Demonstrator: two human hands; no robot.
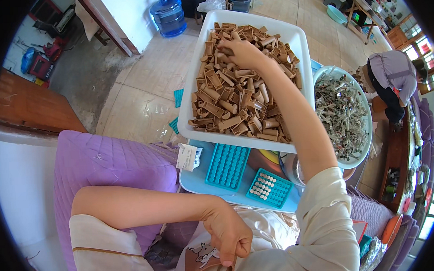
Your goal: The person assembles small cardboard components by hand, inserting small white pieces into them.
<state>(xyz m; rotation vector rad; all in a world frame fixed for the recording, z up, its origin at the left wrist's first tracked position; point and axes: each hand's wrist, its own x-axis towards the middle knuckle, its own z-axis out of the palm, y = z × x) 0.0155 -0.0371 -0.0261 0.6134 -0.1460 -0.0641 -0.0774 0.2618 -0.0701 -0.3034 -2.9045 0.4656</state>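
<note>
My right hand (242, 54) reaches into the far part of a white tub (303, 59) heaped with brown plastic pieces (227, 98), trough-shaped and half-round. Its fingers are apart and bent down among the pieces, tips partly lost against them. My left hand (228, 229) is closed in front of my body, thumb and fingers pinched low. It is over a brown patch (199, 262) on my pale clothing. What lies in the pinch is too small to make out. Below the tub are a teal tray with rows of hollows (228, 166) and a smaller teal tray (281, 193) partly filled with pale round pieces (263, 186).
Beside the tub stands a round basin (366, 124) of shiny, thin metal-looking parts. A small white box (186, 157) sits at the left corner of the light-blue table (207, 196). A purple quilted seat (114, 164) is at left. Another person (393, 74) bends over at far right.
</note>
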